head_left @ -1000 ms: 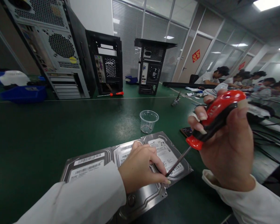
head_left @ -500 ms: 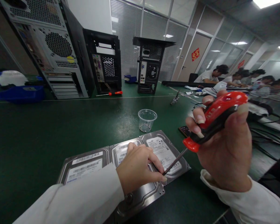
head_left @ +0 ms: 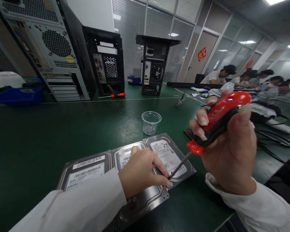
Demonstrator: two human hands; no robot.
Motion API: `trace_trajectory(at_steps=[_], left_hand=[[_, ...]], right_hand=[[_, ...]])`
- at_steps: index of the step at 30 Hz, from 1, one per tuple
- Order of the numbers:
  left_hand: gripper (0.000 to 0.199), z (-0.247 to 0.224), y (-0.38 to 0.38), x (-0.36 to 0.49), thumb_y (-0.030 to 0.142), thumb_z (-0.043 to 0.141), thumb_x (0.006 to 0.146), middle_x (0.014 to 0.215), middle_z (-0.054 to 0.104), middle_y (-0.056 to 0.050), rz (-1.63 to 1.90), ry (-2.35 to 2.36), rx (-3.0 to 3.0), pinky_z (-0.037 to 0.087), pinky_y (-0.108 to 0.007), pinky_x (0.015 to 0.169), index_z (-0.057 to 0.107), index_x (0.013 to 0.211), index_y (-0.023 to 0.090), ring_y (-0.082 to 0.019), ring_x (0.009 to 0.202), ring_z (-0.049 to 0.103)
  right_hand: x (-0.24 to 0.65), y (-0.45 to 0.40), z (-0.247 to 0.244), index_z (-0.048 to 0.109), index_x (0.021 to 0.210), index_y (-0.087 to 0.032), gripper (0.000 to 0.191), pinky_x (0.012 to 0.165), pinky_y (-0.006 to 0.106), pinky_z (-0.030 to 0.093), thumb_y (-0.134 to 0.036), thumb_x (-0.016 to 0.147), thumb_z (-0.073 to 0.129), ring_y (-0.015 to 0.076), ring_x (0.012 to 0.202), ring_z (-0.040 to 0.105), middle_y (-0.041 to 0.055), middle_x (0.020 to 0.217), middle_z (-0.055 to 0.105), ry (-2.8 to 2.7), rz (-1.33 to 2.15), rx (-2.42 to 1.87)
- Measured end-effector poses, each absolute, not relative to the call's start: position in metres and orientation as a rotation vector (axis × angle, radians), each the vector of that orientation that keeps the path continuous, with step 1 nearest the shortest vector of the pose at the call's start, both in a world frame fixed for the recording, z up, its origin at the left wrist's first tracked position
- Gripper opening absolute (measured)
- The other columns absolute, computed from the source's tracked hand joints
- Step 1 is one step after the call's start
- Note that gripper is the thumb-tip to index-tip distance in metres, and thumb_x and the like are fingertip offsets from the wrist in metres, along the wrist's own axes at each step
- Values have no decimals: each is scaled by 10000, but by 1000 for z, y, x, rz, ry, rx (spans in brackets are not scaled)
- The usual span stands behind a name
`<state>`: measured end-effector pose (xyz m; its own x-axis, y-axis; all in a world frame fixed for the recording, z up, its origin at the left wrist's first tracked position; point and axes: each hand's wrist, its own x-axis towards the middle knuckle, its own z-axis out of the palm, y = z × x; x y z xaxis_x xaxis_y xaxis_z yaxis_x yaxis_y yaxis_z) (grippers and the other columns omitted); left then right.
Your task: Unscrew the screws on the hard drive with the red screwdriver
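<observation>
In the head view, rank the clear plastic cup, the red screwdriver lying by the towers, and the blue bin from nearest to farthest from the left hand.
1. Clear plastic cup, just beyond the left hand.
2. Red screwdriver, farther back by the towers.
3. Blue bin, far left edge.

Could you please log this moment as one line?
right hand: grips red-and-black screwdriver | left hand: steadies tip on silver hard drive

Workshop with a long green bench

Glass partition walls (head_left: 207,42) with blinds (head_left: 128,32) run behind the green table (head_left: 38,135); ceiling light panels (head_left: 276,2) glow overhead, far above the fingers.
</observation>
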<state>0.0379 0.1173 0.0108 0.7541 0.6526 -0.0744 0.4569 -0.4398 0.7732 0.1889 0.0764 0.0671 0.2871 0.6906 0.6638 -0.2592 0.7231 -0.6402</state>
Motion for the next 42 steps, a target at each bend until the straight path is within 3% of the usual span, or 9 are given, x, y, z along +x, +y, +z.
trace_trajectory(at_steps=[5, 8, 21, 26, 42], left_hand=[[180, 9, 121, 29, 206, 883, 707, 653, 475, 65, 337, 760, 2037, 227, -341, 733, 749, 764, 311, -132, 715, 461], [134, 7, 123, 26, 160, 820, 771, 684, 513, 36, 437, 768, 1962, 262, -309, 669, 753, 772, 276, -143, 719, 463], [142, 2, 121, 28, 137, 776, 804, 640, 475, 46, 617, 887, 1902, 277, -311, 660, 752, 795, 277, -133, 662, 431], [142, 3, 120, 28, 124, 773, 802, 644, 471, 42, 601, 890, 1892, 280, -317, 670, 753, 799, 265, -136, 668, 433], [140, 4, 120, 30, 119, 773, 806, 662, 498, 33, 683, 927, 1847, 292, -304, 617, 753, 798, 257, -133, 665, 429]], right_hand=[[189, 76, 66, 663, 939, -242, 108, 501, 193, 443, -310, 857, 675, 77, 683, 523, -1, 999, 511, -1108, 682, -441], [189, 76, 66, 662, 930, -252, 93, 505, 183, 442, -311, 859, 675, 73, 683, 526, -4, 995, 512, -1110, 699, -432], [188, 76, 67, 655, 959, -210, 193, 496, 164, 457, -333, 823, 715, 63, 678, 517, 0, 986, 510, -1085, 730, -469], [188, 78, 66, 670, 900, -265, 117, 482, 179, 443, -315, 809, 724, 80, 675, 507, -5, 971, 525, -1075, 712, -466], [188, 79, 69, 686, 986, -209, 238, 497, 162, 443, -352, 802, 737, 55, 678, 501, -4, 984, 489, -1095, 672, -485]])
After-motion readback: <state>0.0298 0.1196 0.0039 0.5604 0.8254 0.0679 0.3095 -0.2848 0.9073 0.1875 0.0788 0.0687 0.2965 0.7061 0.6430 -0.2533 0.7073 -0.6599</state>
